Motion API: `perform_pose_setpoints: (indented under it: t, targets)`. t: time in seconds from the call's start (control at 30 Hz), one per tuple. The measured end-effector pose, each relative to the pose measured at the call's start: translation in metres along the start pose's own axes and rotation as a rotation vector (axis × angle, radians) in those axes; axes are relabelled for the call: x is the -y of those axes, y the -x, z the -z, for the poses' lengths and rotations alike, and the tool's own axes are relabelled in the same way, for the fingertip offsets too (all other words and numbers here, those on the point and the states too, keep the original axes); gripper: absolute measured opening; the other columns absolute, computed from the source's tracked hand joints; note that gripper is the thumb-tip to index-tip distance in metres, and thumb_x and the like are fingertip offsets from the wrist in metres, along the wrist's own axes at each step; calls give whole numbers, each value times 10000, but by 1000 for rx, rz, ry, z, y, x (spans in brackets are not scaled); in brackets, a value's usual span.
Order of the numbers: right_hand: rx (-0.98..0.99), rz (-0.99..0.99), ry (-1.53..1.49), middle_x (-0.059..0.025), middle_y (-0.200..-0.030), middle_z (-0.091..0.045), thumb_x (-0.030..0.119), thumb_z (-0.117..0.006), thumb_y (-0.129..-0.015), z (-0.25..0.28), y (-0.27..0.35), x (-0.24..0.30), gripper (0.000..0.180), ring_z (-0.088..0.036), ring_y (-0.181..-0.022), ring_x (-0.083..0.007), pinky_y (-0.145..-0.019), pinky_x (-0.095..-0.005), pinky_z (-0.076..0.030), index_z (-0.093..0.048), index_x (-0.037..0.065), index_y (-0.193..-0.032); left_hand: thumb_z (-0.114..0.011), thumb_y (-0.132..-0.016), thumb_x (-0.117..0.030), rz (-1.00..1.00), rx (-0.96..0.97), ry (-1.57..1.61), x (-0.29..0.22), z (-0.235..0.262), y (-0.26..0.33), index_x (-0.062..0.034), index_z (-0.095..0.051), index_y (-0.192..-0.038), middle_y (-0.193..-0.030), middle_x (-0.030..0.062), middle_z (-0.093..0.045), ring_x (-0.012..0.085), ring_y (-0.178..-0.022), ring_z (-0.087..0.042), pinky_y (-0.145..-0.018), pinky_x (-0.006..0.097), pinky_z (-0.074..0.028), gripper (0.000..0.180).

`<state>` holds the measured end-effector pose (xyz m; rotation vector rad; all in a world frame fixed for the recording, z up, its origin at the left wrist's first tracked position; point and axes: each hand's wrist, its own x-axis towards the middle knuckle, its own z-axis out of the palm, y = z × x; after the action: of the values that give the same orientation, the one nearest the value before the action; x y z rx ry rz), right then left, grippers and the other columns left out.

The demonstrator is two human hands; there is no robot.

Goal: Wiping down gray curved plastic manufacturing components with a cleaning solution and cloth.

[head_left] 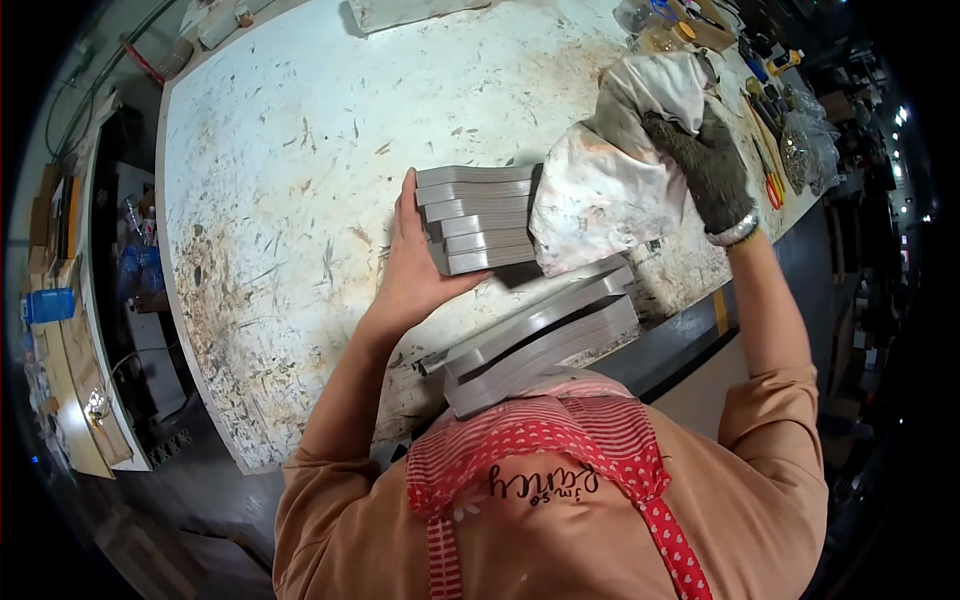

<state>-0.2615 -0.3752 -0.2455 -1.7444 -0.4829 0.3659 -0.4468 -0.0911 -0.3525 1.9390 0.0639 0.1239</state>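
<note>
My left hand [410, 275], bare, grips the left end of a stack of grey flat pieces [480, 215]. Its fingers lie along the stack's left side, and the thumb runs along the near edge. The pieces sit in several stepped layers. In my right hand [705, 170], covered by a dark, dirty glove, is a bunched white cloth [610, 200] with brown stains. The cloth lies against the right end of the stack and hides it. Closer to my body, a second group of long, grey, slightly curved pieces [545, 335] rests at the table's near edge.
The white tabletop [300, 150] is scratched and stained. A pale block [415, 10] lies at its far edge. Along the right side are pliers [773, 188] with red and yellow handles, clear plastic bags [812, 145] and a jar with an orange lid [683, 33].
</note>
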Motion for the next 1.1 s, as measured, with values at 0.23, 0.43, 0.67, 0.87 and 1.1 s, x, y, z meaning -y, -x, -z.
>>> perform_pose_setpoints:
  t: [0.23,0.43,0.67,0.87,1.1]
  targets:
    - [858,666,1015,-83,-1051,-624,187,-622,-797,-156,16,57,269,-584,-1024,-235,-793,-437,-496,-624,137,-1061,-705,-701,-561,-167,425,-429,41,5,-1,-43,-179,-1447,-1424,276,-219,387,-1319,-268,-1084,506,-265,1049]
    - [691,803,822,-84,-974,-595,251,-672,-714,-162,15,10,325,-567,-972,-239,-871,-447,-440,-601,123,-1004,-637,-811,-494,-570,230,-53,-12,17,-9,12,-138,-1434,-1433,243,-261,373,-1282,-359,-1076,487,-300,945]
    - [688,659,1010,-65,-1086,-591,333,-655,-749,-159,22,19,454,-563,-999,-214,-878,-434,-475,-568,185,-1169,-672,-784,-454,-44,352,688,-8,7,-7,28,-204,-1410,-1438,223,-273,342,-1267,-393,-1095,503,-264,918]
    - [844,679,1172,-43,-1235,-548,364,-564,-840,-139,27,28,373,-530,-1104,-208,-998,-429,-389,-576,221,-1184,-528,-899,-419,-11,-7,-111,0,-4,10,6,-236,-1407,-1389,279,-312,386,-1288,-337,-1087,473,-288,723]
    - [520,860,794,-55,-862,-591,183,-639,-786,-168,20,40,206,-589,-811,-198,-804,-325,-493,-581,90,-961,-450,-895,-518,-467,157,-571,-1,11,0,-14,-212,-1423,-1405,191,-333,338,-1310,-326,-1133,457,-196,767]
